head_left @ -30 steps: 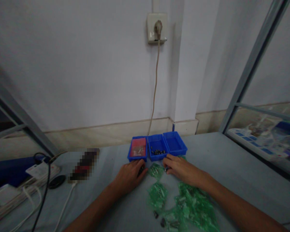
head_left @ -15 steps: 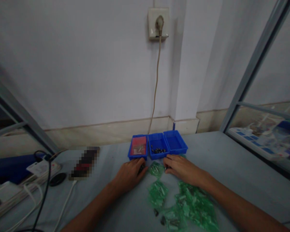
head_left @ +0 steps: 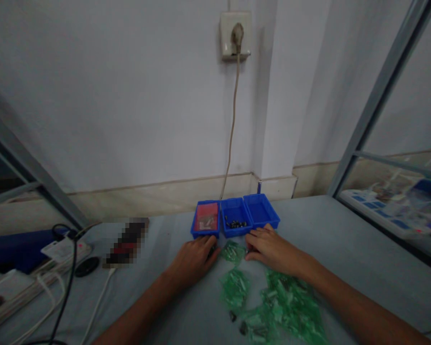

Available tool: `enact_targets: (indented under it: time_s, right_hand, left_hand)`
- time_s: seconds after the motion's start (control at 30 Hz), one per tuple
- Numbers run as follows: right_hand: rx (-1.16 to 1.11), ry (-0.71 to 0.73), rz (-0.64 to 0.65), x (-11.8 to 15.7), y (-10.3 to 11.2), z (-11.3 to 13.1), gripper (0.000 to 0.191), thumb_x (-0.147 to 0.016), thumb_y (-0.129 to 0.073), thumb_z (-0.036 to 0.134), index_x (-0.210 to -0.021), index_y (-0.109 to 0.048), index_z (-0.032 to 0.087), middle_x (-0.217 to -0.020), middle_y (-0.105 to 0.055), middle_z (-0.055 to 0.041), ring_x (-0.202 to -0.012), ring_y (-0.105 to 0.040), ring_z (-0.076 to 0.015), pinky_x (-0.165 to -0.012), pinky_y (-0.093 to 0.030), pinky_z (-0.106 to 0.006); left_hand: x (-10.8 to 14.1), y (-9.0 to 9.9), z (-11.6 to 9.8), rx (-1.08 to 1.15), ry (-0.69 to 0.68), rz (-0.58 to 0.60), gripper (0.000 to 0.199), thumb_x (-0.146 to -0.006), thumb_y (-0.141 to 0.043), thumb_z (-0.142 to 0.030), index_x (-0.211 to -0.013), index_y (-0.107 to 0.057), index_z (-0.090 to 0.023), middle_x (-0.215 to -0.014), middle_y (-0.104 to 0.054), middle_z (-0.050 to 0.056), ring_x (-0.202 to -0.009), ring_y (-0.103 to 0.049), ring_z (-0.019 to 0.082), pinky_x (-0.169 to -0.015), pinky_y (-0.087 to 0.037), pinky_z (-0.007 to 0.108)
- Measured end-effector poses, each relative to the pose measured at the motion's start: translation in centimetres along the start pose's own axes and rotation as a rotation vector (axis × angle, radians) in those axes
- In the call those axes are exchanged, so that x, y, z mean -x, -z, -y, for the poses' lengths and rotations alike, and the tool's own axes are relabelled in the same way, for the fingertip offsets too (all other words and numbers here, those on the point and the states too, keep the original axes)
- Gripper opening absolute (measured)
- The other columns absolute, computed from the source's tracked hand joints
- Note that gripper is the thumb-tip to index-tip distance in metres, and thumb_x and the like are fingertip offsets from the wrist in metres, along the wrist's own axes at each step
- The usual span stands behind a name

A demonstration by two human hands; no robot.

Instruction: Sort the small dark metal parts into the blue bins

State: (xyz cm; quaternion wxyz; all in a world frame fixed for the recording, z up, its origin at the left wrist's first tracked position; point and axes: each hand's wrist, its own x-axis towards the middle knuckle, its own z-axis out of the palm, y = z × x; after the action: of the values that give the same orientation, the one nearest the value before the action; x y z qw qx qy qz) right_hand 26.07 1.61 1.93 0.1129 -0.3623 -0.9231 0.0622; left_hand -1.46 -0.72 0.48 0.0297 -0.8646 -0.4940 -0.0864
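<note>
My left hand (head_left: pixel 194 256) rests on the table in front of the left blue bin (head_left: pixel 195 223), its fingers curled over something small and dark. My right hand (head_left: pixel 271 247) is closed near the front of the middle blue bin (head_left: pixel 235 233), a small dark bit showing at its fingertips. Between the hands lies a small green plastic bag (head_left: pixel 232 252) with metal parts inside. Another green bag (head_left: pixel 235 287) sits closer to me. A pile of green bags (head_left: pixel 294 306) of metal pieces spreads below my right wrist. Small dark metal parts (head_left: pixel 232 316) lie loose beside them.
The left bin holds a red packet (head_left: pixel 206 213); small dark metal parts (head_left: pixel 236 224) lie in the middle one. A right blue bin (head_left: pixel 261 213) adjoins it. A blurred phone-like object (head_left: pixel 127 242), cables and a power strip (head_left: pixel 75 250) are at left. Grey metal frames (head_left: pixel 371 105) flank the table.
My right hand has shifted slightly, with one finger now raised higher by the right bin. My left hand stays nearly where it was.
</note>
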Motion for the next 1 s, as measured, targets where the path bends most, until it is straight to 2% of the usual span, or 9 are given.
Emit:
enact_targets:
  time_s: [0.17,0.3,0.4,0.5,0.57,0.63,0.77,0.9,1.0]
  right_hand:
    - [-0.037,-0.002,0.023,0.1,0.5,-0.3,0.016,-0.098,-0.059,0.033,-0.092,-0.061,0.019,-0.091,-0.070,-0.0056,-0.090,-0.064,-0.0244,-0.082,-0.034,-0.036]
    - [-0.112,-0.048,-0.014,0.0,1.1,-0.3,0.014,-0.101,-0.052,0.029,-0.094,-0.059,0.019,-0.090,-0.069,-0.0058,-0.085,-0.063,-0.0220,-0.076,-0.038,-0.032]
    - [-0.180,-0.052,-0.093,-0.1,1.6,0.0,0.014,-0.102,-0.049,0.027,-0.093,-0.058,0.020,-0.092,-0.067,-0.0061,-0.085,-0.062,-0.0216,-0.074,-0.040,-0.031]
    - [-0.304,-0.087,-0.283,-0.4,1.6,0.6,0.014,-0.102,-0.047,0.029,-0.098,-0.057,0.021,-0.093,-0.065,-0.0057,-0.087,-0.060,-0.0213,-0.078,-0.043,-0.033]
    - [-0.453,-0.143,-0.403,-0.8,1.2,1.0,0.014,-0.101,-0.050,0.033,-0.098,-0.058,0.022,-0.089,-0.064,-0.0040,-0.082,-0.059,-0.0203,-0.076,-0.043,-0.032]
    - [-0.652,-0.185,-0.470,-1.3,0.8,1.3,0.015,-0.098,-0.055,0.036,-0.095,-0.059,0.022,-0.083,-0.062,-0.0017,-0.077,-0.057,-0.0185,-0.073,-0.044,-0.031]
    - [-1.077,-0.208,-0.416,-2.2,0.4,1.4,0.021,-0.090,-0.067,0.042,-0.091,-0.060,0.021,-0.070,-0.056,0.0029,-0.062,-0.052,-0.0145,-0.058,-0.041,-0.026]
    - [-1.378,-0.274,-0.430,-2.8,0.6,1.3,0.028,-0.083,-0.075,0.042,-0.094,-0.062,0.020,-0.079,-0.064,0.0003,-0.058,-0.052,-0.0112,-0.052,-0.038,-0.022]
    - [-1.564,-0.290,-0.430,-3.2,0.6,1.3,0.028,-0.084,-0.075,0.042,-0.090,-0.062,0.018,-0.080,-0.064,-0.0008,-0.054,-0.047,-0.0079,-0.048,-0.032,-0.020]
  left_hand:
    - [0.0,0.2,-0.2,-0.038,-0.002,0.012,0.026,-0.104,-0.036,-0.043,-0.109,-0.052,-0.024,-0.102,-0.068,0.006,-0.092,-0.066,0.024,-0.075,-0.051,0.034]
    - [0.1,0.3,-0.3,-0.050,0.011,0.003,0.025,-0.103,-0.038,-0.042,-0.110,-0.052,-0.024,-0.102,-0.069,0.006,-0.092,-0.066,0.024,-0.074,-0.052,0.033]
    - [0.1,0.1,-0.3,-0.070,0.025,-0.012,0.025,-0.103,-0.038,-0.041,-0.110,-0.053,-0.023,-0.102,-0.069,0.007,-0.090,-0.067,0.023,-0.073,-0.051,0.032]
    - [0.0,0.0,-0.3,-0.077,0.036,-0.009,0.024,-0.103,-0.038,-0.039,-0.107,-0.054,-0.022,-0.100,-0.069,0.007,-0.086,-0.067,0.023,-0.070,-0.051,0.032]
    - [0.0,-0.1,-0.4,-0.078,0.053,-0.011,0.024,-0.103,-0.038,-0.039,-0.106,-0.054,-0.022,-0.100,-0.069,0.007,-0.085,-0.067,0.023,-0.069,-0.051,0.032]
    - [-0.1,-0.1,-0.4,-0.075,0.065,-0.009,0.023,-0.103,-0.037,-0.039,-0.106,-0.054,-0.023,-0.099,-0.070,0.006,-0.085,-0.067,0.022,-0.069,-0.051,0.031]
    - [-0.2,0.1,-0.6,-0.071,0.071,0.017,0.024,-0.104,-0.036,-0.038,-0.105,-0.054,-0.022,-0.100,-0.070,0.006,-0.087,-0.068,0.022,-0.070,-0.051,0.030]
    - [-0.2,0.2,-0.6,-0.073,0.067,0.032,0.026,-0.105,-0.035,-0.039,-0.105,-0.054,-0.022,-0.100,-0.070,0.007,-0.086,-0.068,0.023,-0.069,-0.051,0.031]
    - [-0.2,0.2,-0.6,-0.073,0.061,0.028,0.026,-0.105,-0.035,-0.039,-0.106,-0.054,-0.022,-0.100,-0.070,0.007,-0.086,-0.068,0.023,-0.068,-0.051,0.031]
